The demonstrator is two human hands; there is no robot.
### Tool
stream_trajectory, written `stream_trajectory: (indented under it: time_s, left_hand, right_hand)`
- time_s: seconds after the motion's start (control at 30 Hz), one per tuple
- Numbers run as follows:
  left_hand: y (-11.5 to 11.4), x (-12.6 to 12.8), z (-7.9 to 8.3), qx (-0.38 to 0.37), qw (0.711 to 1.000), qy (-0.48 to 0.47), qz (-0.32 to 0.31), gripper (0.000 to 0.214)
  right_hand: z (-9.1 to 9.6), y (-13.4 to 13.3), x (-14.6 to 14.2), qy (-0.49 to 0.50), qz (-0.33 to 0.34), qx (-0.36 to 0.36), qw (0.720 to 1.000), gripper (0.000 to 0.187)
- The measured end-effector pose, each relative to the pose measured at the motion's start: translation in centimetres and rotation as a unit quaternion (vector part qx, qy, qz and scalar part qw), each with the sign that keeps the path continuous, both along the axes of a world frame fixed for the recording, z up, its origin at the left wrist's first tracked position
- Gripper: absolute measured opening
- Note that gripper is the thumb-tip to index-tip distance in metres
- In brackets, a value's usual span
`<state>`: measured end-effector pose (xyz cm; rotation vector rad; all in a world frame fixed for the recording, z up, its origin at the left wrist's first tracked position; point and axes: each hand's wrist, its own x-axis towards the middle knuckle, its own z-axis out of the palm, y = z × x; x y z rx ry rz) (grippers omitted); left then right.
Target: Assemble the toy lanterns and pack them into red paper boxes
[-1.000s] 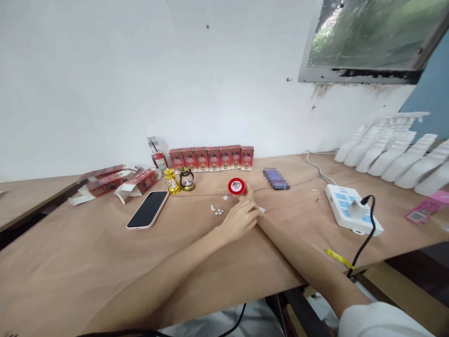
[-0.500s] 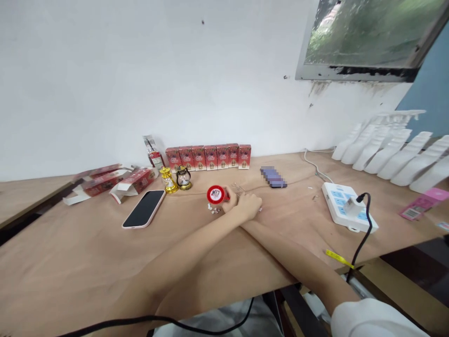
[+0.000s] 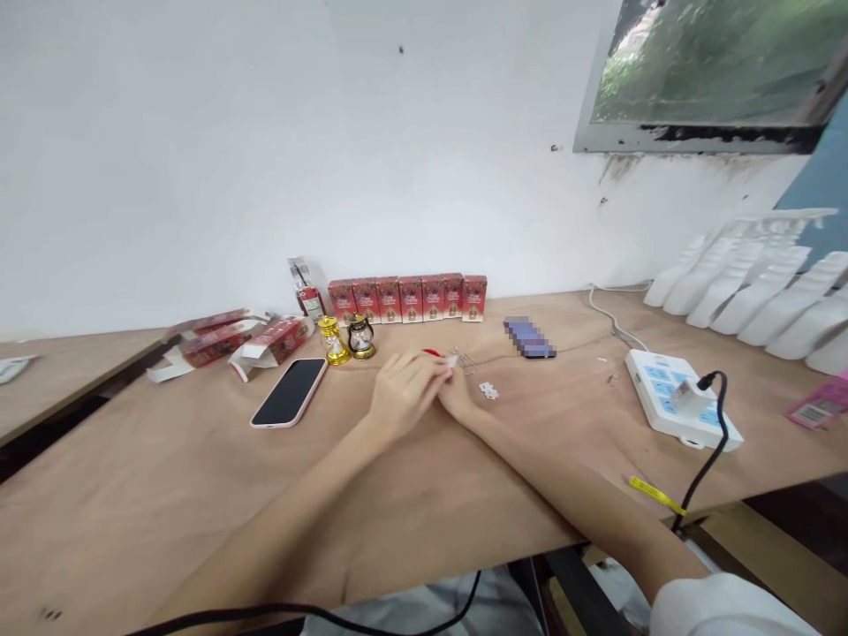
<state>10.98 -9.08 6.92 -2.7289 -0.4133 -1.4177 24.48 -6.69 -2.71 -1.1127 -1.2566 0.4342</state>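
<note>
My left hand (image 3: 405, 390) is closed in a pinch, its fingertips meeting my right hand above the table. A small white piece (image 3: 452, 361) shows at those fingertips. My right hand (image 3: 456, 397) is closed around a red round object (image 3: 434, 352), most of which my left hand hides. Just right of my hands lie several small white pieces (image 3: 488, 390). Thin metal bits (image 3: 465, 359) are scattered behind my right hand. A gold miniature lantern (image 3: 333, 343) and a dark bronze one (image 3: 361, 337) stand upright to the left.
Red boxes (image 3: 410, 300) stand in a row near the wall. Opened red boxes (image 3: 275, 343) and a phone (image 3: 290, 394) lie left. Another phone (image 3: 528, 339), a power strip (image 3: 672, 397) with a black cable and white plastic parts (image 3: 761, 291) are right.
My left hand has come back from across my right wrist to its fingertips, with a small white piece. The red object is now mostly covered. The view has shifted slightly left.
</note>
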Motion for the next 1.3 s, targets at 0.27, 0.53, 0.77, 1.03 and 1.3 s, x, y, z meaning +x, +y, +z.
stream_trajectory:
  time_s: [0.27, 0.53, 0.77, 1.03, 1.3]
  left_hand:
    - [2.9, -4.6, -3.7, -0.002, 0.997, 0.025, 0.076, 0.018]
    - [3.2, -4.9, -5.1, 0.069, 0.989, 0.061, 0.117, 0.024]
    - [2.5, -4.5, -5.0, 0.020, 0.994, 0.063, 0.086, 0.028]
    - [2.0, -4.4, -4.6, -0.008, 0.997, 0.042, 0.064, 0.025]
    - [1.5, -3.7, -4.1, 0.289, 0.946, -0.017, 0.148, 0.011]
  right_hand:
    - [-0.1, -0.1, 0.2, 0.038, 0.022, 0.012, 0.999, 0.033]
    - [-0.1, -0.5, 0.1, 0.000, 0.051, -0.003, 0.999, 0.037]
    - [0.4, -0.9, -0.1, -0.013, 0.053, -0.001, 0.999, 0.039]
    - [0.9, -1.4, -0.2, -0.031, 0.050, 0.002, 0.998, 0.038]
    - [0.4, -1.1, -0.2, -0.019, 0.087, -0.019, 0.996, 0.041]
